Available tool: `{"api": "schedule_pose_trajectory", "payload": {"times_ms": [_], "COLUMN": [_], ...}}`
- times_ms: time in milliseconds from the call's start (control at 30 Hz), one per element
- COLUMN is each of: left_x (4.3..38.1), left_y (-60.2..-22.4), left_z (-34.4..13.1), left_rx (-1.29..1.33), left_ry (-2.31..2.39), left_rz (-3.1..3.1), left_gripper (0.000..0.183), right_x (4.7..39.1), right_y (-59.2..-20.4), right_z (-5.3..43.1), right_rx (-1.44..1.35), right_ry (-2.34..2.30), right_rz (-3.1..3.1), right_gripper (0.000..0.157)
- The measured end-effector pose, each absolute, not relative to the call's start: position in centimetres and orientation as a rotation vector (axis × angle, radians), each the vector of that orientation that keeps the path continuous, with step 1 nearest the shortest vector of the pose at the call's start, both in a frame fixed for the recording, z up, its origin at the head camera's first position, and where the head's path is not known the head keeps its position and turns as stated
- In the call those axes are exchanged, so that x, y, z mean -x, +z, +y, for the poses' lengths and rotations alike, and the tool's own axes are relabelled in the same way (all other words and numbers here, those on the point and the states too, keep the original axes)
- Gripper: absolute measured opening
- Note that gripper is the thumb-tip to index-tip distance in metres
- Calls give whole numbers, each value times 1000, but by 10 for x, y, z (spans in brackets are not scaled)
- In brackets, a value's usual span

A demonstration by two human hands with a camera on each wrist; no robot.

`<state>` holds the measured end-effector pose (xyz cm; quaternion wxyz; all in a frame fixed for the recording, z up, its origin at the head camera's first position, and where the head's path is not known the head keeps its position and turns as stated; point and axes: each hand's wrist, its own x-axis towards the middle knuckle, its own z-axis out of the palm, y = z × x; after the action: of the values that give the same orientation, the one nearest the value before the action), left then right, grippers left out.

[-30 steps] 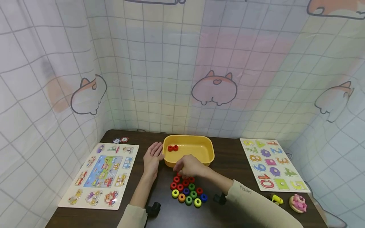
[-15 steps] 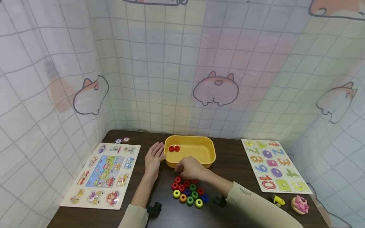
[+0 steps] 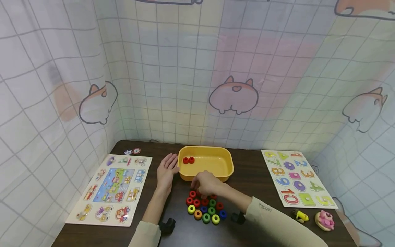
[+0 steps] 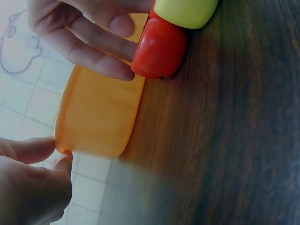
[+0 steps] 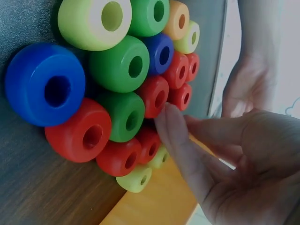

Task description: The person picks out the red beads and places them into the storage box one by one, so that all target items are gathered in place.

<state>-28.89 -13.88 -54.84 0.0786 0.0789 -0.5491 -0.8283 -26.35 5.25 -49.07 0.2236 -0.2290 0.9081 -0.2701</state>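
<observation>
A yellow plastic bin (image 3: 216,165) holds two red rings (image 3: 188,160) at its left end. My left hand (image 3: 165,173) is at the bin's left side, thumb and a finger pinching its rim (image 4: 61,146). In front of the bin lies a cluster of thick rings with centre holes: red (image 5: 78,130), green (image 5: 119,64), dark blue (image 5: 44,84), yellow-green (image 5: 95,23) and orange (image 5: 179,18). My right hand (image 3: 207,183) reaches down over the cluster's far side. Its extended fingertips (image 5: 174,115) touch the red rings there and partly hide them.
A vehicle picture puzzle board (image 3: 109,192) lies on the left, with two poker chips (image 3: 132,151) behind it. On the right are a number puzzle board (image 3: 297,180), a small yellow-and-black toy (image 3: 300,216) and a pink toy cake (image 3: 324,220). A patterned curtain (image 3: 185,85) hangs behind.
My right hand has shifted slightly to the right, and several red and green rings have slid right with it. My left hand stays at the bin.
</observation>
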Motion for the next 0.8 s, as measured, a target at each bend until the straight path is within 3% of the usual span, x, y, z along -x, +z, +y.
{"api": "schedule_pose_trajectory", "payload": {"times_ms": [800], "left_x": [290], "left_y": [-548], "left_z": [-140], "left_rx": [-248], "left_ry": [-2488], "left_rz": [-1659], "left_gripper": [69], "right_x": [271], "right_y": [-490], "right_z": [74], "right_rx": [523], "right_ry": [-981], "right_rz": [2317], "right_gripper": [22]}}
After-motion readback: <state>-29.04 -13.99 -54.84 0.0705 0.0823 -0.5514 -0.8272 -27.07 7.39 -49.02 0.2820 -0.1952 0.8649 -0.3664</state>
